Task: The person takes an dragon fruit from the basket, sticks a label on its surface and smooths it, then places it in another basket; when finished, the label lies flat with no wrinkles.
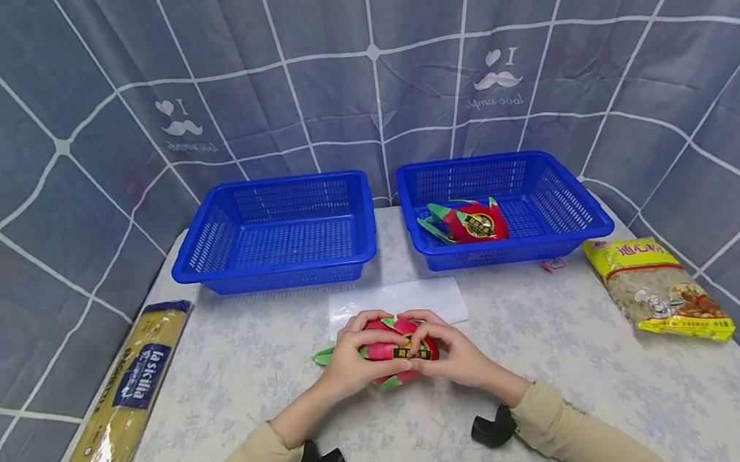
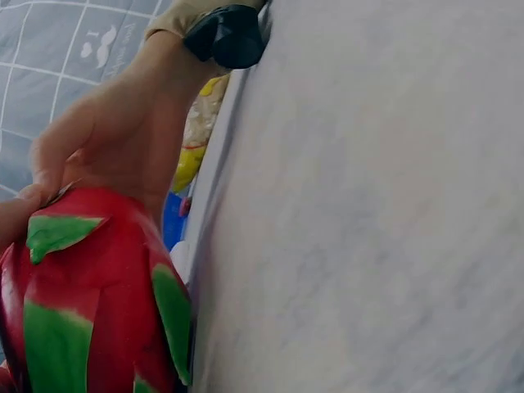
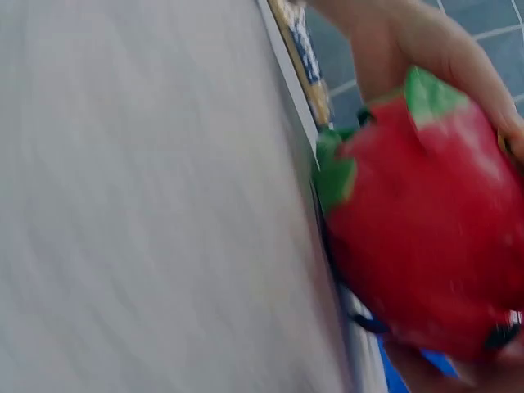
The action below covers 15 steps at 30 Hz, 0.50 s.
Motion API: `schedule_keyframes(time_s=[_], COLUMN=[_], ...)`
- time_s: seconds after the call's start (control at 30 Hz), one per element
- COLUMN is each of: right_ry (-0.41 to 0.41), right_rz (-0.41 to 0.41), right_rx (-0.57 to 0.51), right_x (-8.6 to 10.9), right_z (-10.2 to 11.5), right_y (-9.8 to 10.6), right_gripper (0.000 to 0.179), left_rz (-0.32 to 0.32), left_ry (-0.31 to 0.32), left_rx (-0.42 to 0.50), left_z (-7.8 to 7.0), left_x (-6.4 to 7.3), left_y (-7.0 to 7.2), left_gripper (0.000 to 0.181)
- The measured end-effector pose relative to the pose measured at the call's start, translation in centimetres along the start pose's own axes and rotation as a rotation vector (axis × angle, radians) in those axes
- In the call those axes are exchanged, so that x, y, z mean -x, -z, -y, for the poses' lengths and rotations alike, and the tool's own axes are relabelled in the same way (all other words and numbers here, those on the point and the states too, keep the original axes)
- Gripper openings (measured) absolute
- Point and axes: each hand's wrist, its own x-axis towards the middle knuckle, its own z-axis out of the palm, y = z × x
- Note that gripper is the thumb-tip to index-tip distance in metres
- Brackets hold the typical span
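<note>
A red dragon fruit (image 1: 380,350) with green-tipped scales lies on the table between my two hands, its leafy end toward the left. My left hand (image 1: 347,361) curls its fingers over the left side of the fruit. From the other side, my right hand (image 1: 458,356) grips the right end. Both thumbs meet over a black and gold label (image 1: 422,351) on the fruit's near face. The left wrist view shows the fruit's green scales (image 2: 57,348) close up; its smooth red skin (image 3: 422,221) fills much of the right wrist view.
A white sheet (image 1: 402,296) lies just behind the fruit. Two blue baskets stand at the back: the left one (image 1: 281,274) is bare, the right one (image 1: 510,252) contains another labelled dragon fruit (image 1: 475,223). Spaghetti (image 1: 129,391) lies left, a yellow pasta bag (image 1: 662,290) right, a small red wrapper (image 1: 553,265) nearby.
</note>
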Motion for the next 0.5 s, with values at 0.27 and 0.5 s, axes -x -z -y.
schedule_keyframes(time_s=[0.27,0.5], right_ry=[-0.030,-0.038], right_rz=[0.110,0.129], right_rx=[-0.079,-0.176], right_x=[0.0,0.0], right_z=[-0.2,-0.6], right_y=[1.2,1.8], right_gripper=[0.019,0.027], left_rz=[0.051,0.113], left_ry=[0.006,0.125], left_rx=[0.088,0.197], left_z=[0.8,2.0], left_x=[-0.1,-0.3], left_y=[0.3,0.6], left_gripper=[0.021,0.022])
